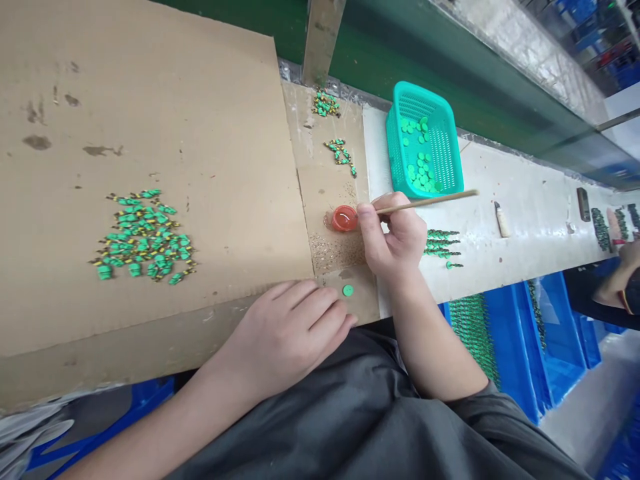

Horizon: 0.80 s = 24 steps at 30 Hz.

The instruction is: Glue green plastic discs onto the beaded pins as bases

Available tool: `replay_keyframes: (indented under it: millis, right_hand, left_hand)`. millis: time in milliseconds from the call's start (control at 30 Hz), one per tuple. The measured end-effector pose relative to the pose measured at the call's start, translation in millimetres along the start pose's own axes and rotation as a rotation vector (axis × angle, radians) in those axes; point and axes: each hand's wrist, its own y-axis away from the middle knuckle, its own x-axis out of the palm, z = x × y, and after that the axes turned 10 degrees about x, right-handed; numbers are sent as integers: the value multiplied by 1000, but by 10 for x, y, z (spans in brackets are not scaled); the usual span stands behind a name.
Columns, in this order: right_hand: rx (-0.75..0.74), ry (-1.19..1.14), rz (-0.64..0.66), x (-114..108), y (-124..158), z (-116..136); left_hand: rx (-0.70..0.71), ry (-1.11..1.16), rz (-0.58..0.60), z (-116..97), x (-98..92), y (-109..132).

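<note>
Stick [437, 201] in right hand [399, 237], beside red cup [345, 219]

right hand [396, 235]: pinches stick [440, 200] | left hand [295, 327]: near green disc [348, 291]

Red cup [345, 229]; tan stick [440, 199]; green disc [348, 291]; turquoise basket [451, 157].

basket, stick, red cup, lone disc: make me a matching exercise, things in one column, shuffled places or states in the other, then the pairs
1. Basket
2. Stick
3. Red cup
4. Lone disc

A. Nearest the left hand
B. On cardboard, beside the right hand
C. Holding green discs
D. Gripped in the right hand

Pairs: 1-C, 2-D, 3-B, 4-A
</note>
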Motion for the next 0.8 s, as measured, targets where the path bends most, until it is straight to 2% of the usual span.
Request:
replay_keyframes:
  millis: [67, 167, 267, 367, 667, 800]
  right_hand:
    - [80, -55, -53, -75, 135, 73]
    - [214, -129, -106, -213, 490, 222]
    - [263, -168, -65, -305, 878, 365]
    - [280, -171, -9, -335, 1119, 437]
    - [278, -131, 79, -343, 1147, 399]
    - [270, -111, 96, -331, 1134, 403]
  left_hand:
    - [-4, -26, -17, 7, 1, -1]
    - [-29, -68, -12, 24, 19, -6]
    - [-81, -85, 56, 42, 49, -13]
    - [-116, -49, 92, 46, 80, -21]
    - [-186, -55, 74, -17, 153, -67]
    - [-195, -66, 110, -19, 165, -50]
